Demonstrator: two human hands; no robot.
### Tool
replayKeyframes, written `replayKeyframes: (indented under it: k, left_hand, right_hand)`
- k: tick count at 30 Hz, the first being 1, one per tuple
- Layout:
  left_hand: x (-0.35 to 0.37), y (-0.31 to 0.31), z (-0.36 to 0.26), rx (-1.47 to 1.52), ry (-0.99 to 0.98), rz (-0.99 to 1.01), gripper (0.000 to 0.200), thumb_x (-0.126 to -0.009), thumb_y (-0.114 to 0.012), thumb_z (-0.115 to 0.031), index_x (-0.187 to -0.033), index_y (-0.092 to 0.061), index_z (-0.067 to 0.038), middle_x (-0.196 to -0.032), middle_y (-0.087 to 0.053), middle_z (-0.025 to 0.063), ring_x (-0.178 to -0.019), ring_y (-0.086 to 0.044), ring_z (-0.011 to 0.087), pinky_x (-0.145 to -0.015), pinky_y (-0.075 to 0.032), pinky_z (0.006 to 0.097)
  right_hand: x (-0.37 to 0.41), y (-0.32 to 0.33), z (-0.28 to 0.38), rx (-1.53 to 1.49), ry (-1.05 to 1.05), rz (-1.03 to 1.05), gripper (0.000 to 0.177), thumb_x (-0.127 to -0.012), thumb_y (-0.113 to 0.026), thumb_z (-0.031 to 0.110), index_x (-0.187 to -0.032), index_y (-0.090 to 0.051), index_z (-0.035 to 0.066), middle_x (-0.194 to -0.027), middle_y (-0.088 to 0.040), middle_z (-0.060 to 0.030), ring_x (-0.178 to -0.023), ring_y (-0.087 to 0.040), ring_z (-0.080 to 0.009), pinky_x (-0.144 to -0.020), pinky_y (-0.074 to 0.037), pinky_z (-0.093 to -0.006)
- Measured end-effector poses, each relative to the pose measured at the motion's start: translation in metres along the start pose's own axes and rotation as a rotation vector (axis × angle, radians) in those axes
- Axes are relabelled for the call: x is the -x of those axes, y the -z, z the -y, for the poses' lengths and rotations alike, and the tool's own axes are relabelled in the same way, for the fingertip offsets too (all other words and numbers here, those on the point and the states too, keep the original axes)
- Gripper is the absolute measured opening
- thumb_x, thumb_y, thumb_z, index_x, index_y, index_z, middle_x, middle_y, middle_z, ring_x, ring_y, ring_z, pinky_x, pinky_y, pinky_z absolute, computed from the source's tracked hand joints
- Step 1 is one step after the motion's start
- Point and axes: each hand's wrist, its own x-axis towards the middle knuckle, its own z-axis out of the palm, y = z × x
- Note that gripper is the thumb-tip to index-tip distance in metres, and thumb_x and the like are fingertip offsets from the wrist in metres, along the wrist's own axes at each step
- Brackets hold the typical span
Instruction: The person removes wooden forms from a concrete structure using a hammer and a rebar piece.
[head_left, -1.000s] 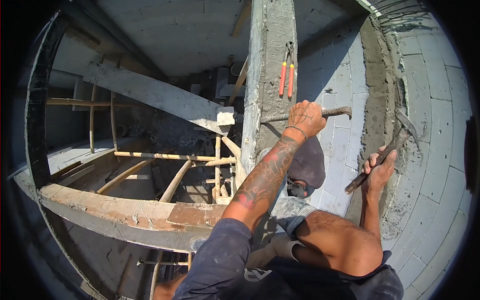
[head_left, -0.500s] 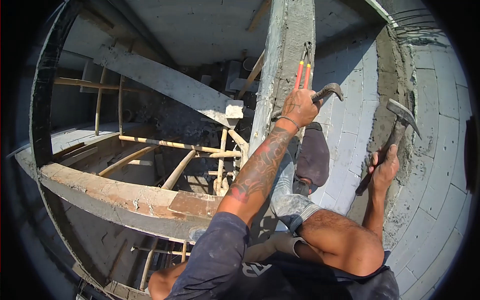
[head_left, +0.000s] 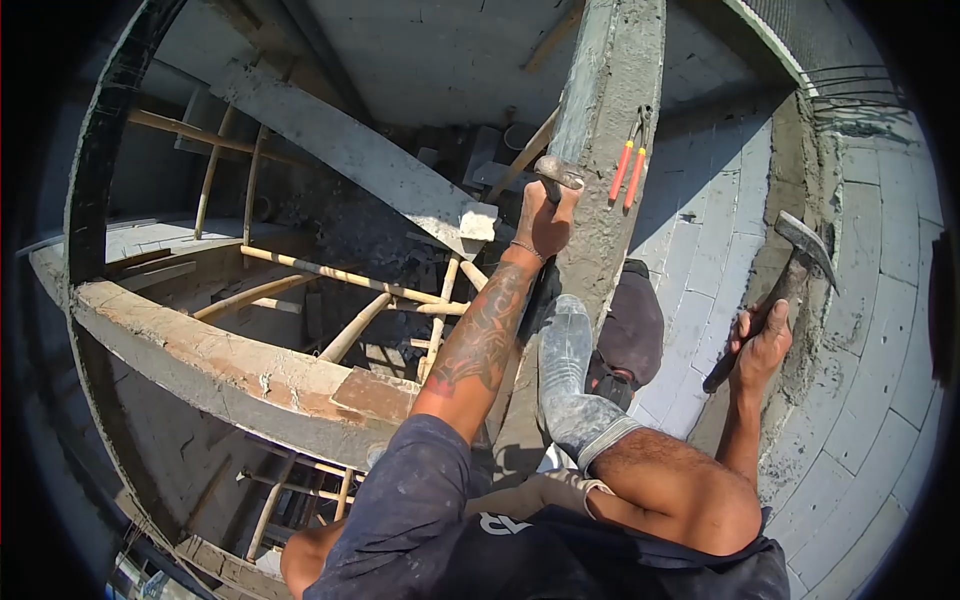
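My left hand [head_left: 547, 222] is closed round a crowbar [head_left: 560, 173], its curved end showing above my fist. The rest of the bar runs down beside the concrete beam [head_left: 628, 75], partly hidden by my wrist. Out to the right, my right hand [head_left: 764, 348] grips a claw-type hammer [head_left: 806, 240] by the handle, head raised and apart from the beam. A pair of pincers [head_left: 628, 172] with red and yellow handles lies on the beam top, just right of my left hand.
My knee and a grey boot [head_left: 567, 340] rest along the beam. Left of it is a drop with bamboo poles [head_left: 340, 275], a long plank [head_left: 330, 145] and a curved concrete ledge [head_left: 200, 335]. Grey block walling [head_left: 860, 380] stands right. A dark covered limb [head_left: 632, 325] shows below the beam.
My left hand has moved left with the crowbar, from across the beam top to its left edge, and the bar has turned. My right hand and hammer have hardly moved. The view has shifted slightly.
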Motion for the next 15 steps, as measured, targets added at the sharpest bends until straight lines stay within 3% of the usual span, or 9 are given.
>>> replayKeyframes:
  k: [2,3,8,12,13,14,15]
  left_hand:
    - [-0.007,0.015,0.020,0.416,0.159,-0.056,0.033,-0.084,-0.048,-0.018,-0.054,-0.040,-0.007,-0.044,-0.031,-0.0025,-0.036,-0.031,0.0092,-0.038,-0.028,0.0269]
    - [-0.009,0.020,0.017,0.446,0.196,-0.109,0.037,-0.085,-0.047,-0.018,-0.052,-0.032,-0.010,-0.043,-0.026,-0.0026,-0.034,-0.027,0.0091,-0.037,-0.027,0.0274]
    - [-0.020,0.040,0.027,0.699,0.278,-0.156,0.040,-0.086,-0.046,-0.017,-0.051,-0.028,-0.012,-0.042,-0.023,-0.0019,-0.032,-0.026,0.0106,-0.036,-0.026,0.0278]
    - [-0.010,0.019,0.004,0.529,0.277,-0.044,0.037,-0.085,-0.048,-0.013,-0.052,-0.033,-0.012,-0.044,-0.027,-0.0037,-0.035,-0.026,0.0078,-0.038,-0.025,0.0264]
    - [-0.004,0.007,0.003,0.390,0.171,0.009,0.030,-0.083,-0.051,-0.009,-0.055,-0.041,-0.009,-0.047,-0.030,-0.0042,-0.039,-0.029,0.0082,-0.039,-0.028,0.0274]
    - [0.001,-0.003,0.002,0.005,-0.117,0.005,0.020,-0.082,-0.053,-0.007,-0.062,-0.050,-0.004,-0.047,-0.036,-0.0014,-0.040,-0.034,0.0160,-0.042,-0.034,0.0302]
    - [0.010,-0.010,0.000,-0.128,-0.312,0.033,0.012,-0.077,-0.056,-0.006,-0.066,-0.052,-0.004,-0.053,-0.045,0.0056,-0.047,-0.042,0.0248,-0.048,-0.037,0.0337]
  right_hand:
    - [0.003,-0.003,-0.008,0.055,0.007,0.020,0.048,-0.089,-0.040,0.051,-0.078,-0.045,0.004,-0.053,-0.042,-0.0019,-0.037,-0.036,-0.0085,-0.034,-0.030,-0.0197]
    - [0.004,-0.006,-0.011,0.052,0.007,0.021,0.048,-0.089,-0.040,0.051,-0.078,-0.045,0.004,-0.053,-0.042,-0.0019,-0.037,-0.036,-0.0085,-0.034,-0.030,-0.0197]
    - [0.006,-0.010,-0.019,0.089,0.022,0.133,0.046,-0.090,-0.042,0.049,-0.078,-0.045,0.004,-0.053,-0.042,-0.0018,-0.038,-0.037,-0.0081,-0.034,-0.030,-0.0200]
    - [0.007,-0.018,-0.025,0.061,-0.054,0.169,0.044,-0.090,-0.043,0.046,-0.079,-0.046,0.003,-0.053,-0.043,-0.0014,-0.038,-0.038,-0.0074,-0.034,-0.031,-0.0193]
    - [0.008,-0.022,-0.023,0.051,-0.082,0.171,0.043,-0.091,-0.043,0.045,-0.080,-0.047,0.003,-0.054,-0.044,-0.0013,-0.037,-0.038,-0.0073,-0.034,-0.031,-0.0191]
    - [0.008,-0.022,-0.023,0.034,-0.105,0.196,0.045,-0.090,-0.043,0.045,-0.080,-0.048,0.002,-0.055,-0.045,-0.0015,-0.040,-0.040,-0.0067,-0.037,-0.032,-0.0188]
    - [0.009,-0.021,-0.023,0.036,-0.103,0.194,0.045,-0.090,-0.043,0.045,-0.080,-0.048,0.002,-0.055,-0.045,-0.0015,-0.040,-0.040,-0.0067,-0.037,-0.032,-0.0188]
